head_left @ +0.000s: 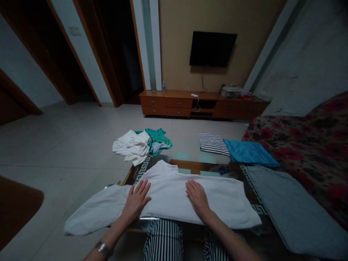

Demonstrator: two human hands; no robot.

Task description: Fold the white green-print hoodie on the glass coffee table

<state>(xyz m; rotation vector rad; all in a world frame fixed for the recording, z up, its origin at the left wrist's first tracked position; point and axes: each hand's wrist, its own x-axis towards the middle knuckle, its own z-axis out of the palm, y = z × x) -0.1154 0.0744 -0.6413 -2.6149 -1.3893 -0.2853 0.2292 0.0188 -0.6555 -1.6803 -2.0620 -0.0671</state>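
Observation:
A white long-sleeved top (pixel 168 195) lies folded lengthwise across the glass-topped table (pixel 194 166) in front of me. One sleeve stretches out to the left, past the table's edge. My left hand (pixel 137 197) rests flat on the cloth near where that sleeve joins the body, fingers stretched. On the middle of the garment lies my right hand (pixel 198 197), palm down with its fingers extended. Neither hand grips the fabric.
A heap of white (pixel 132 145) and green clothes (pixel 157 137) sits at the far left corner. Folded striped cloth (pixel 213 144), blue cloth (pixel 250 152) and grey cloth (pixel 296 206) lie to the right, beside a floral sofa (pixel 312 145). A TV cabinet (pixel 178 102) stands behind.

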